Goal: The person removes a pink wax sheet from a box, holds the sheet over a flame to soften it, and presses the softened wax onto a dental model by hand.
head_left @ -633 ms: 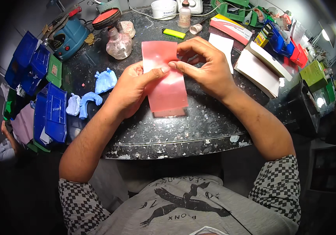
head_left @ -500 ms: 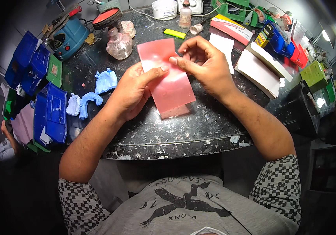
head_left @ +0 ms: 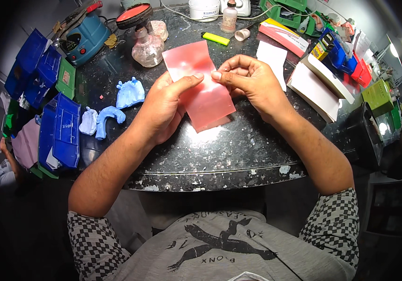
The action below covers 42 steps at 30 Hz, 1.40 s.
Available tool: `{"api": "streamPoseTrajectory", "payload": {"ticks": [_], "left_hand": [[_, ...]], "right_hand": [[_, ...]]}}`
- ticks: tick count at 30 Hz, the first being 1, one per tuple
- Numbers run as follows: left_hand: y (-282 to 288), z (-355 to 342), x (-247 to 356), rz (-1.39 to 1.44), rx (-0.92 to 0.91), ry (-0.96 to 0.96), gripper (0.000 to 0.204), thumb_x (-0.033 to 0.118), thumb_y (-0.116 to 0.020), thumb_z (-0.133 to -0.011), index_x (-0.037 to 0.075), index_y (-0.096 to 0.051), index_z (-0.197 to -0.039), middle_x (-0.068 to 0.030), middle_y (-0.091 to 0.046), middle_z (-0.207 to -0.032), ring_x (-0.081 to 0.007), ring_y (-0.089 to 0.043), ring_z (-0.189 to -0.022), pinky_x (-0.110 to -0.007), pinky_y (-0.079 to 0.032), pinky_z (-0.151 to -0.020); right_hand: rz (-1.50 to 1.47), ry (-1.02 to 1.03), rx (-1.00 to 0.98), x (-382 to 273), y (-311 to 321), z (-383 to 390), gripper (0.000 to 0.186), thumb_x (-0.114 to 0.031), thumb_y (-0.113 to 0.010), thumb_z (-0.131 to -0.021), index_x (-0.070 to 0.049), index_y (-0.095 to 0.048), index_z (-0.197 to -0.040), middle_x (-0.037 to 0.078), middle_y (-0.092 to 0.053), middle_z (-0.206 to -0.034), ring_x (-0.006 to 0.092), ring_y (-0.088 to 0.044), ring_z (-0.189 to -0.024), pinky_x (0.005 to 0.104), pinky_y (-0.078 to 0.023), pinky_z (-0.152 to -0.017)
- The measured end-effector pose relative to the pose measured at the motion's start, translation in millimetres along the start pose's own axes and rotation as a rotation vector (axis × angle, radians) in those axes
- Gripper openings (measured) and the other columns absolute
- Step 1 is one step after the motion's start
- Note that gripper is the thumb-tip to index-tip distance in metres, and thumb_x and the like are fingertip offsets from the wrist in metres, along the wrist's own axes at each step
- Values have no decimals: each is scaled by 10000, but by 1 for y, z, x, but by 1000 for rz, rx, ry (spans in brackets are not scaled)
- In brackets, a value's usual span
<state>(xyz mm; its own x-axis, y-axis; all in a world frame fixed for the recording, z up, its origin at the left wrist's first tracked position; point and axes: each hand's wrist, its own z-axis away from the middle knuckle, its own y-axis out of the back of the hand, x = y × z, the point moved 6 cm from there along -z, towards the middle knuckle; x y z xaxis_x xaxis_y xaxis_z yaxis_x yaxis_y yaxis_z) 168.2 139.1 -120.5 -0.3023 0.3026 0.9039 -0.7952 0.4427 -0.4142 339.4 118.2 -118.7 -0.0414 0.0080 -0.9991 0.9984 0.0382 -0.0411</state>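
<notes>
A pink translucent sheet [head_left: 205, 100] is held above the dark speckled counter [head_left: 219, 154], tilted so its far end leans left. My left hand [head_left: 163, 110] pinches its left edge between thumb and fingers. My right hand [head_left: 250, 82] grips the right edge, fingers curled, thumb tip meeting the left thumb near the sheet's middle. Pale blue plaster dental casts [head_left: 130, 92] [head_left: 108, 116] lie on the counter just left of my left hand.
A glass spirit lamp [head_left: 147, 47], a yellow lighter [head_left: 216, 38] and a small bottle [head_left: 229, 16] stand behind the sheet. Blue boxes [head_left: 60, 131] line the left edge. Flat white boxes [head_left: 311, 86] and coloured packs [head_left: 346, 61] sit right. A blue machine [head_left: 86, 35] is far left.
The pink sheet has turned counterclockwise, its far end swinging left. Both hands shifted their grip along its edges, the thumbs coming together over its middle.
</notes>
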Motion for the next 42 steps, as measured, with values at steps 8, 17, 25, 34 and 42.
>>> {"api": "streamPoseTrajectory", "payload": {"ticks": [8, 17, 25, 34, 42], "left_hand": [[0, -1, -1, 2, -18, 43, 262, 158, -627, -984, 28, -574, -1205, -76, -670, -1130, -146, -664, -1026, -312, -541, -906], [0, -4, -4, -137, -47, -49, 317, 175, -625, -990, -4, -594, -1250, -79, -687, -1135, -141, -668, -1039, -300, -532, -914], [1, -5, -3, -178, -45, -80, 329, 169, -635, -985, -19, -588, -1252, -76, -687, -1134, -142, -665, -1022, -296, -523, -916], [-3, -1, -1, -320, -16, -96, 257, 147, -624, -985, -33, -641, -1168, -69, -706, -1042, -117, -664, -918, -261, -529, -817], [-6, 2, 1, -429, -26, -101, 222, 137, -624, -980, -24, -656, -1130, -56, -707, -1009, -94, -658, -873, -251, -531, -769]], "right_hand": [[9, -19, -12, -2, -1, 2, 167, -153, -757, -909, -55, -635, -966, -34, -651, -789, 7, -572, -682, 163, -447, -592], [89, 196, 35, -9, -2, 2, 192, -114, -770, -881, -8, -633, -962, 22, -670, -767, 46, -611, -691, 203, -497, -638], [114, 179, 12, 1, -1, -2, 205, -128, -763, -882, -2, -650, -998, 46, -689, -841, 65, -633, -724, 222, -518, -668], [407, 384, 13, -18, -2, 5, 326, -218, -798, -857, 11, -698, -1065, 102, -716, -947, 144, -700, -806, 291, -555, -745], [484, 450, -34, -25, -3, 7, 330, -236, -791, -859, 25, -698, -1038, 116, -709, -916, 165, -706, -781, 300, -562, -718]]}}
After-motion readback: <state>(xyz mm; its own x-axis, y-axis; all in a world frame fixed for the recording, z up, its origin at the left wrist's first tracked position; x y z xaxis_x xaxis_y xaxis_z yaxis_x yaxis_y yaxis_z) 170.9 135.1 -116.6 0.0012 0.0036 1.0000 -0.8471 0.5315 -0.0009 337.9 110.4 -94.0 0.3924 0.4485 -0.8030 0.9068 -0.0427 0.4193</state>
